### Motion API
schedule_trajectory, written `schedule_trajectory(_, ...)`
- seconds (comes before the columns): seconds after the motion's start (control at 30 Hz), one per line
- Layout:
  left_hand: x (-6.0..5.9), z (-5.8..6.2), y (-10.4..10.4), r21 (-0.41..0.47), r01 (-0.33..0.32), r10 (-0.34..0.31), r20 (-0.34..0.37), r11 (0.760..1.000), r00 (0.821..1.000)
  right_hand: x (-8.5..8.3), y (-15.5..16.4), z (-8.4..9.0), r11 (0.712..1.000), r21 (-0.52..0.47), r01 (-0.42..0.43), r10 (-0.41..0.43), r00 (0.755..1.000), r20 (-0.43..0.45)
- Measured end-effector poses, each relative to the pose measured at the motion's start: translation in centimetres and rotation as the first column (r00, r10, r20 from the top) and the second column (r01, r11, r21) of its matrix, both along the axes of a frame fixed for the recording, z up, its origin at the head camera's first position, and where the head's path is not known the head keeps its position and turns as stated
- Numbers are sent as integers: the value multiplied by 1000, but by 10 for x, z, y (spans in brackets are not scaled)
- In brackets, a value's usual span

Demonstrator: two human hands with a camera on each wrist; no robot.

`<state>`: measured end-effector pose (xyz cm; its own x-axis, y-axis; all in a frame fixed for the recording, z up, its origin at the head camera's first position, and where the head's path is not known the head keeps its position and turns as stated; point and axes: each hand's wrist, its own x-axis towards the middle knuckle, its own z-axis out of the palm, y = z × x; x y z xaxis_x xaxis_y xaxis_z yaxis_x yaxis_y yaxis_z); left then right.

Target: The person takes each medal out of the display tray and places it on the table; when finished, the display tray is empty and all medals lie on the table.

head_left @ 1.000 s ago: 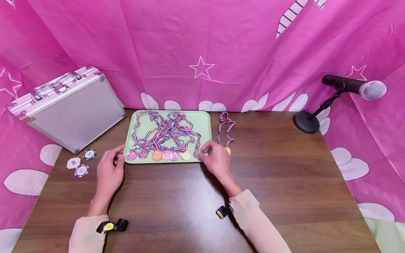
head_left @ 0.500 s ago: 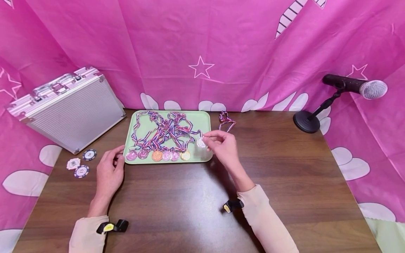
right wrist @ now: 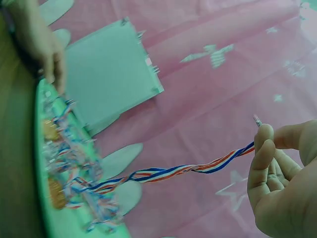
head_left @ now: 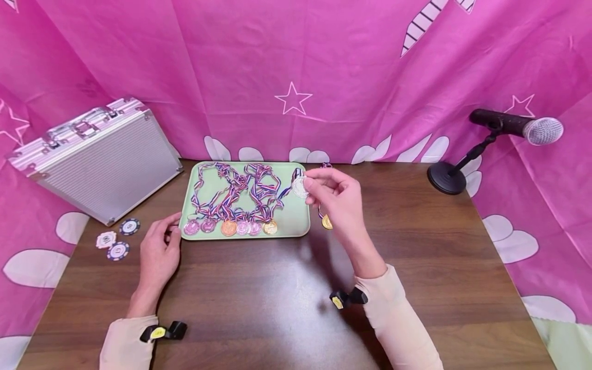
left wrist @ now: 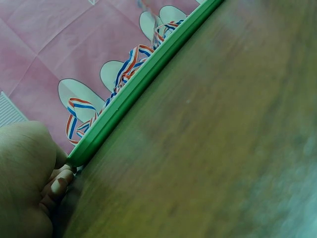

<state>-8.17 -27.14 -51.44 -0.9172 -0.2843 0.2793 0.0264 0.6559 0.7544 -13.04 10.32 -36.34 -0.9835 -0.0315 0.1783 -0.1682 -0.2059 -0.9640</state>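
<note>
Left of green tray [head_left: 296,226]: silver case [head_left: 106,169], poker chips [head_left: 118,251]; far right: microphone [head_left: 506,126]. Gold medal [head_left: 327,222] partly behind right hand [head_left: 344,205]; pinched in same, above tray's right edge: silver medal [head_left: 299,187], ribbon [right wrist: 193,169] striped, twisted. Left hand [head_left: 159,246] touching tray: grip, cannot tell.

We'd call this a makeshift tabletop set: pink star-printed cloth backdrop [head_left: 240,92] hung behind the gripping right hand [head_left: 341,203], brown wood-grain table [head_left: 250,308] below it, black silver-headed microphone [head_left: 504,125] to its right.

- Silver medal [head_left: 299,187], its ribbon [right wrist: 158,173] striped red, white and blue
- Pale green tray [head_left: 296,222]
- Silver case [head_left: 113,169] at left
- Brown wood-grained table [head_left: 240,293]
- Far pink backdrop [head_left: 296,56] with white-outlined stars [head_left: 293,98]
- Beige sleeves [head_left: 402,318]
</note>
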Motion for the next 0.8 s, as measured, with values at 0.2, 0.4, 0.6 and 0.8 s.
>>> schedule_trajectory(0.2,0,-1,-1,0,-1,1,12,1000,1000,6,20,35,991,-126,48,-62,992,-106)
schedule_trajectory(0.4,0,0,-1,0,-3,3,20,1000,1000,-1,48,66,969,-218,116,-154,974,-164)
schedule_trajectory(0.6,0,2,-1,8,2,-2,36,1000,999,-36,68,68,955,-177,239,-261,958,-115)
schedule_trajectory(0.8,0,2,-1,0,-1,1,46,1000,999,-66,80,57,935,-165,313,-335,933,-129)
